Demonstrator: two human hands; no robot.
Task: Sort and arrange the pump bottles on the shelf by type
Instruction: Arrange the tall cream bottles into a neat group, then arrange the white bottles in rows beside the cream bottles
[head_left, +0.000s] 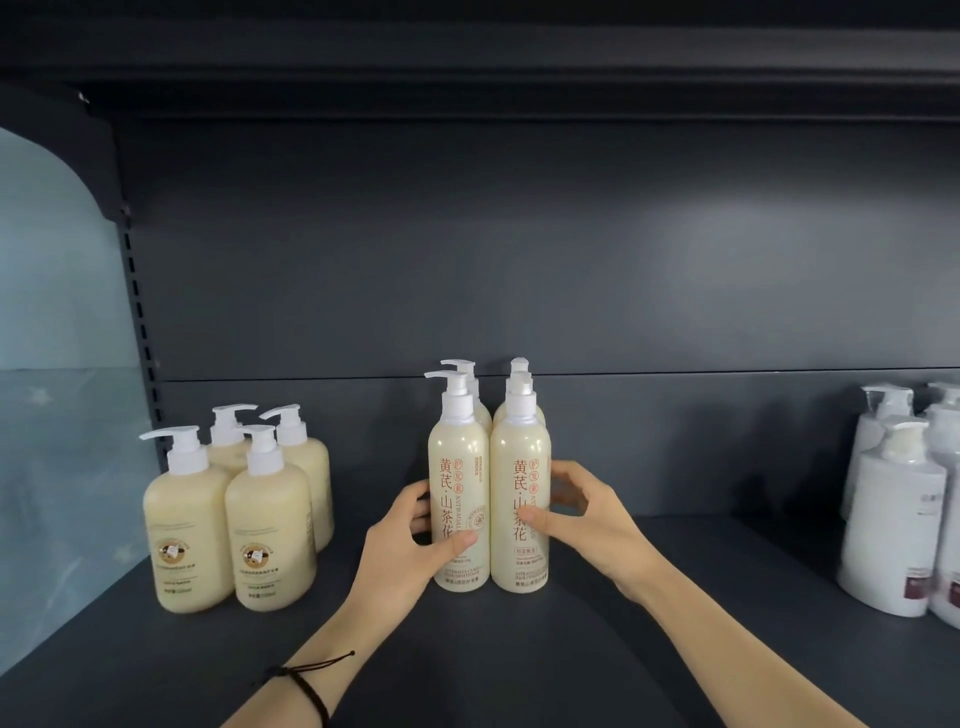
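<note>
Left hand (410, 545) grip wraps left tall bottle (457, 467); right hand (592, 514) grip wraps right tall bottle (519, 457); squat bottles (187, 519) nearby.

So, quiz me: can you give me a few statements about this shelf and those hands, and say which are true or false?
1. The left hand has its grip on the left tall bottle, the right hand on the right tall bottle. True.
2. The squat bottles on the left lie on their sides. False: they stand upright.
3. White bottles stand at the right end of the shelf. True.
4. The tall bottles carry blue lettering. False: it is orange.
5. The left wrist is bare. False: it wears a dark cord.
</note>
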